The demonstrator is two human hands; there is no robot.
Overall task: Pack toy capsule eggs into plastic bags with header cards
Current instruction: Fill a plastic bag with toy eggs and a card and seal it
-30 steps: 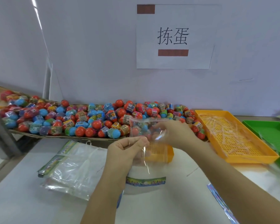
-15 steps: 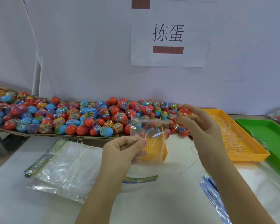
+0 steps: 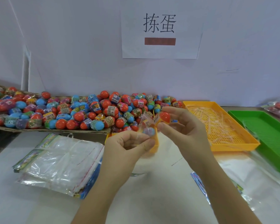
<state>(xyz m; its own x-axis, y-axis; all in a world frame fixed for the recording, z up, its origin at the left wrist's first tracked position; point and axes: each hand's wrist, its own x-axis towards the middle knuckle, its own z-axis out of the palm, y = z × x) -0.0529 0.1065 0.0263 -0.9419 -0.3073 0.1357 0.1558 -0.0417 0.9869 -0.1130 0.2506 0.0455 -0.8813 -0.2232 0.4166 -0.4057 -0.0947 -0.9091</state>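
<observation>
My left hand pinches the top of a clear plastic bag in front of me; the bag hangs down past my fingers and looks crumpled. My right hand holds a red capsule egg with a yellow label right at the bag's mouth. A long pile of red and blue capsule eggs lies on a cardboard sheet behind my hands. A stack of clear bags with printed header cards lies flat to my left.
A yellow perforated tray with thin plastic strips sits on the right, a green tray beyond it. Filled bags lie at the far right. More header-card bags lie at my right forearm. A small yellow bin stands behind the left hand.
My right hand left the bag, took a red egg from the pile and brought it back to the bag's mouth. The left hand kept hold of the bag.
</observation>
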